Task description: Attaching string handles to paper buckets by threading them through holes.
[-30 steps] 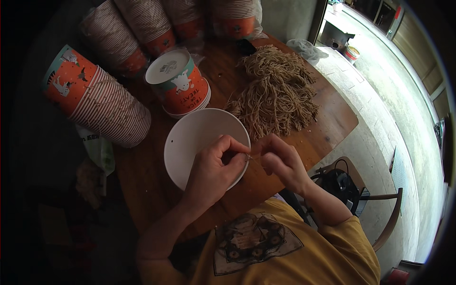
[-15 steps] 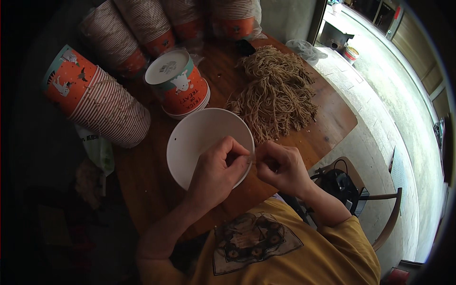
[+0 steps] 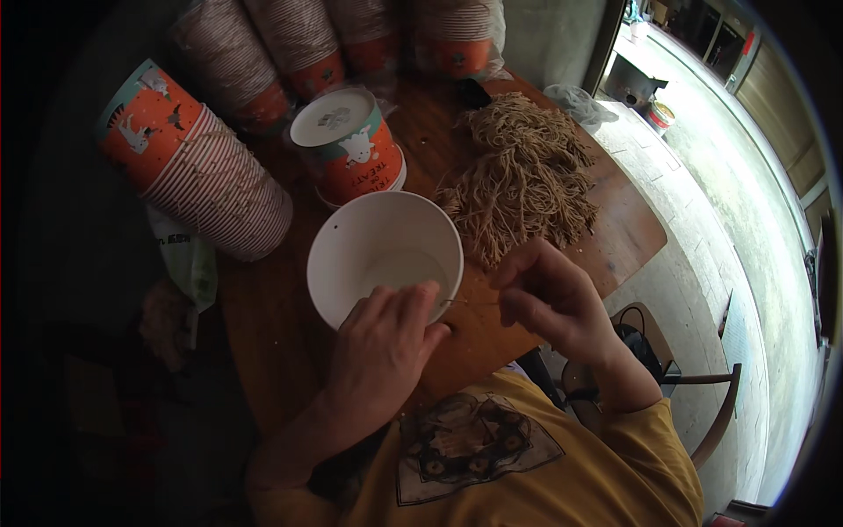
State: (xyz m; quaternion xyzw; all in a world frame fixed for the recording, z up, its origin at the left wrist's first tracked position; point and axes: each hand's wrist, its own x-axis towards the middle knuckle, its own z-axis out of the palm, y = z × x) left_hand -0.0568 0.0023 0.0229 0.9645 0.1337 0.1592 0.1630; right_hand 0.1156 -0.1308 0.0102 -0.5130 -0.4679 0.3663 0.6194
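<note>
A white-lined paper bucket [image 3: 351,255] stands tilted toward me on the wooden table, with a small dark hole near its far-left rim. My left hand [image 3: 378,342] grips its near rim, fingers reaching over the inside and thumb outside. Right of the bucket, my right hand [image 3: 553,303] pinches a thin cord [image 3: 477,303] that runs taut to the bucket's right side. Where the cord meets the wall is too small to make out. Beyond my right hand lies a big heap of tan cords [image 3: 527,176].
An upturned orange bucket [image 3: 351,162] stands behind the white one. A leaning stack of nested buckets [image 3: 211,176] is at the left. Several wrapped stacks [image 3: 290,44] line the back. A chair [image 3: 724,413] and a black bag [image 3: 639,351] are beside the table's right edge.
My right hand has drawn away to the right, stretching the cord. My left hand has shifted down and left, opening from a pinch onto the near rim. The view has shifted slightly.
</note>
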